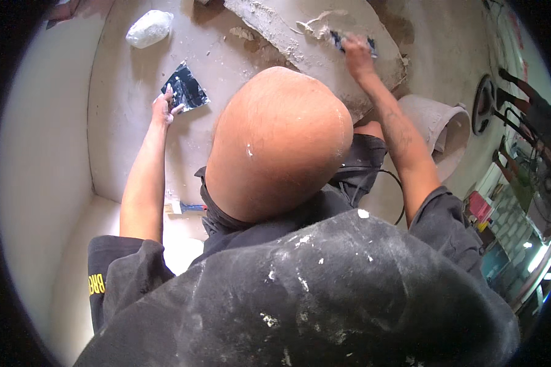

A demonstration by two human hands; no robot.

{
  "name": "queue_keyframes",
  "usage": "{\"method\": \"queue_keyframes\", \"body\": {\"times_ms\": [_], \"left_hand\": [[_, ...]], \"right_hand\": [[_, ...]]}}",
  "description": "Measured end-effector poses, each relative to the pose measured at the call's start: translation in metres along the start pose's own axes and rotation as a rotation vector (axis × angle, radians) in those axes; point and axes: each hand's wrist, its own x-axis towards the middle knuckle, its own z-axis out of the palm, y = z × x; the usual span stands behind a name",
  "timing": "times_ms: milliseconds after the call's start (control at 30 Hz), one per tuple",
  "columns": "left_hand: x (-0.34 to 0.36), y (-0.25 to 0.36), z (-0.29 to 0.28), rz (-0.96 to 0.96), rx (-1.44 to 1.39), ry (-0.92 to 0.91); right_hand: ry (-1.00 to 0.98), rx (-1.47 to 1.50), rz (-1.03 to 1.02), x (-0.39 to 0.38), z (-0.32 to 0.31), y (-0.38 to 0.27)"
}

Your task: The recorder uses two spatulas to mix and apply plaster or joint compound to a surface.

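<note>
Both hands are busy: left hand (163,109), out to the left of the bare knee (278,144), has its fingers closed on one corner of a dark, flat left blade (190,90). That blade is nearly square, reaching away to the upper right of the fingers; its slightly longer sides run from upper left to lower right.

Over to the right hand (356,56), a touch blurred, wrapped on a narrower-looking right blade (371,44) that shows on either side of the grip. Its long axis slopes gently, left end higher, right end lower. It's over the pale slab (318,60), beside a ridge of paste (320,26); whether the edge presses down, I can't tell.

Now the count: two blades, one per hand; one slab; one white lump (149,29) beyond the left blade; one bucket (431,125) near the right forearm, mouth toward the right, standing or lying I can't say. One brush (191,208) lies between left forearm and shorts, blue handle pointing right. Far right, legs (517,98) of at least two other people.
</note>
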Motion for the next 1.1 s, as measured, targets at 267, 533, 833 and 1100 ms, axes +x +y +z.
{"method": "queue_keyframes", "body": {"times_ms": [267,533,833,1100], "left_hand": [[0.009,0.000,-0.005,0.012,0.023,-0.136],[-0.020,0.010,0.000,-0.118,-0.034,-0.218],[-0.106,0.090,0.069,0.127,0.370,-0.452],[-0.165,0.136,0.227,0.666,0.475,-0.587]], "right_hand": [[-0.145,0.299,0.149,0.046,-0.071,0.040],[-0.208,0.399,0.551,0.000,-0.084,0.053],[-0.430,0.205,0.495,-0.014,-0.055,0.065],[-0.012,0.979,0.660,-0.002,-0.073,0.004]]}}
